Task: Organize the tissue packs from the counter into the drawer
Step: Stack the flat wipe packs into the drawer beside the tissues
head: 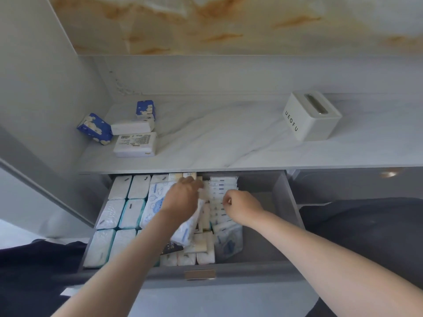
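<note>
The grey drawer [281,216] is pulled out below the counter, its left and middle filled with rows of white tissue packs [128,213]. My left hand [183,195] reaches over the middle rows, fingers bent down onto small cream packs [204,216]; whether it grips one is hidden. A blue-printed white pack [186,232] lies tilted under that wrist. My right hand [242,207] has its fingers pinched on the edge of a row of small upright packs [223,186]. On the counter's left lie two blue packs [95,128] and two white packs [135,144].
A white tissue box [312,115] marked UEOFU stands on the counter [229,143] at the right. The drawer's right third shows bare grey floor [258,239]. A grey wall panel [45,88] closes off the left side. Dark fabric [366,225] lies to the right.
</note>
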